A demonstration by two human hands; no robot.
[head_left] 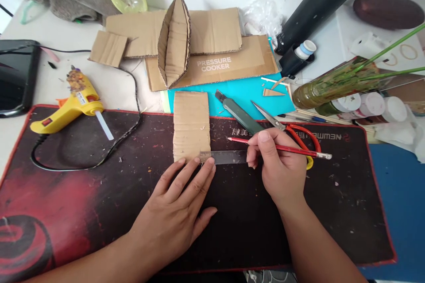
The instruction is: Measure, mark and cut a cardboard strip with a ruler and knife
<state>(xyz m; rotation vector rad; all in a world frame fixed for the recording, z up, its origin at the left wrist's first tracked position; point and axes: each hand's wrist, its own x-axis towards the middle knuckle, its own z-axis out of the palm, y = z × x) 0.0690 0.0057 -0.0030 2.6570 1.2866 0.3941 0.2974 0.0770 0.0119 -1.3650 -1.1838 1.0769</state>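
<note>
A small rectangle of brown cardboard [191,126] lies on the black mat. My left hand [181,203] is spread flat, its fingertips on the lower edge of this piece and on the left end of a clear ruler [229,157]. The ruler stretches right from the cardboard towards my right hand [282,163], which is closed round a red pencil [285,147]. The pencil's tip points left, above the ruler and apart from the cardboard. Beyond my right hand lie a dark green box cutter [242,115] and red-handled scissors [295,130]; the hand partly hides the scissors.
A yellow glue gun [71,108] with its cable is on the left of the mat [133,212]. Behind, a leaf-shaped cardboard form [175,42] stands against cardboard strips [215,31], near a blue sheet [226,95]. Paint jars [372,105] and a bottle [332,86] stand at right.
</note>
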